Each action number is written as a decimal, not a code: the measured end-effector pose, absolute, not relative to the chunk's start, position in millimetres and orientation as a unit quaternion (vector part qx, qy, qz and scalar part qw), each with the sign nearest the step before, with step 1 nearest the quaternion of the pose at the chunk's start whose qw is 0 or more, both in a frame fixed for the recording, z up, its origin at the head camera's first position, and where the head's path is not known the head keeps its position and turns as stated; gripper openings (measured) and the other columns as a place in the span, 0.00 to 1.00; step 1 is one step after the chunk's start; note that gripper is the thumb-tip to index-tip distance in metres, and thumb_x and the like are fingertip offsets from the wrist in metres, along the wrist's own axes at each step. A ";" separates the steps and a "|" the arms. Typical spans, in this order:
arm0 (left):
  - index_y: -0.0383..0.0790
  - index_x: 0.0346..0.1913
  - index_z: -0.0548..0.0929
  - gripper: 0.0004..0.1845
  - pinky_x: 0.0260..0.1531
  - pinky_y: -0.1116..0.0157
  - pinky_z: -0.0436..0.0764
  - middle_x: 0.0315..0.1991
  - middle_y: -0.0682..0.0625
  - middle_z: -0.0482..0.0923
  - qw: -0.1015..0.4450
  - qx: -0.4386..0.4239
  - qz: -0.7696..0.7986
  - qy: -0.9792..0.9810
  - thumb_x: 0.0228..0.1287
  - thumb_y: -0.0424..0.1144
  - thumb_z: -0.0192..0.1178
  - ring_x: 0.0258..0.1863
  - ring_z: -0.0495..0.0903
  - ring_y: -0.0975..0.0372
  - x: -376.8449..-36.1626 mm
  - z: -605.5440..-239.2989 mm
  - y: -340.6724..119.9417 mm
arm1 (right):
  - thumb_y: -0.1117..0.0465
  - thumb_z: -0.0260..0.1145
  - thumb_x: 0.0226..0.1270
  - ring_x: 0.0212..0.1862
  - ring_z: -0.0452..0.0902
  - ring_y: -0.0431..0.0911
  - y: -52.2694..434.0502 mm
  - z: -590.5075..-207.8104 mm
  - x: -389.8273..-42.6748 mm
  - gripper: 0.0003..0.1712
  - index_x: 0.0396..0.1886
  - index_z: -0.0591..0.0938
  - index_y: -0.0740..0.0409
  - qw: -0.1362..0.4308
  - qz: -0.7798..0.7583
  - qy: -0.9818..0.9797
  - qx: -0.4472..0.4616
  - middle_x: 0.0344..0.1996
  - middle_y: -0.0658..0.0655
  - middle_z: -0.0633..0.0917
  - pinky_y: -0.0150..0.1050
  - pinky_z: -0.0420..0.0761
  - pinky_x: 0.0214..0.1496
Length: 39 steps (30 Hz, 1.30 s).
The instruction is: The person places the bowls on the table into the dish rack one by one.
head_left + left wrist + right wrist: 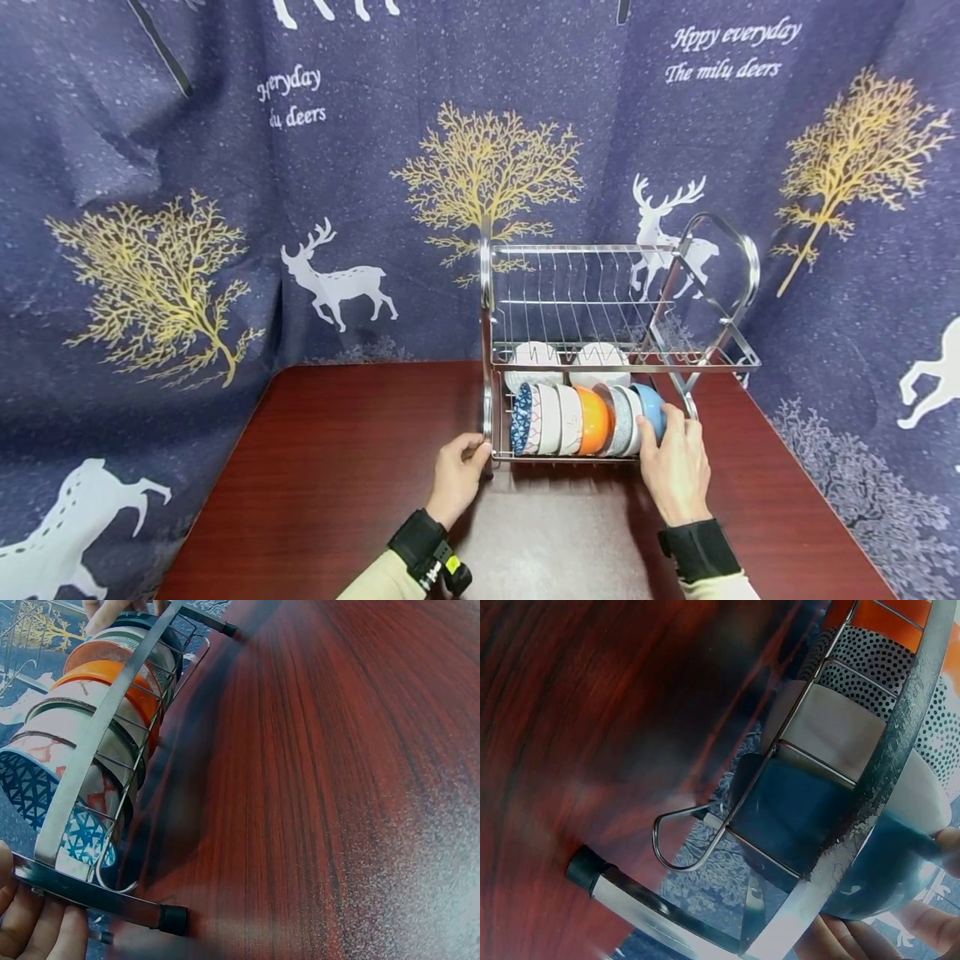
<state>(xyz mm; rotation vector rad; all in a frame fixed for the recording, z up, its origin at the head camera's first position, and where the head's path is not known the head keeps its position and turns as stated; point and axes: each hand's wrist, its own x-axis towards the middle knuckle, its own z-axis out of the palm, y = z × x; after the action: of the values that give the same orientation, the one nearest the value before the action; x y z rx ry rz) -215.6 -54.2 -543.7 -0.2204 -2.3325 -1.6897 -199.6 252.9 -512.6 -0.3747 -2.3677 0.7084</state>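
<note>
Right hand [675,467]: fingers curled on the blue bowl [651,410], the row's right end
Left hand [457,471]: grips the rack [491,333] at its near left post
Row: bowls on edge in the lower tier, running left-right between both hands
Table [337,467]: rack stands on it

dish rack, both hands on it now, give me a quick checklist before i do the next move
1. Left hand on the dish rack at its left front post: ok, fingers curl round it.
2. Right hand at the right end, touching the blue bowl: ok; firm hold: cannot tell.
3. Bowls on edge in the lower tier, orange bowl in mid-row: ok.
4. Upper tier holds nothing: ok.
5. Rack feet on the table: ok, though not all are in view.
6. Two white bowls at the back seated: cannot tell.
</note>
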 end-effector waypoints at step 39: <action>0.33 0.39 0.84 0.06 0.39 0.64 0.81 0.34 0.45 0.84 0.130 -0.068 -0.580 -0.801 0.62 0.33 0.63 0.36 0.84 0.55 -213.1 -543.6 -53.2 | 0.49 0.61 0.67 0.41 0.73 0.69 252.8 -519.2 -198.5 0.23 0.57 0.74 0.56 0.329 0.295 -0.885 -0.148 0.45 0.64 0.75 0.65 0.68 0.34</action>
<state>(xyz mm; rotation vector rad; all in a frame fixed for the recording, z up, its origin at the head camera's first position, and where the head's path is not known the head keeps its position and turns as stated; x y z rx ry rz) -213.1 -53.2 -543.6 -0.1979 -2.3285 -1.6844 -198.5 252.8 -519.2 -0.3864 -2.3156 0.7709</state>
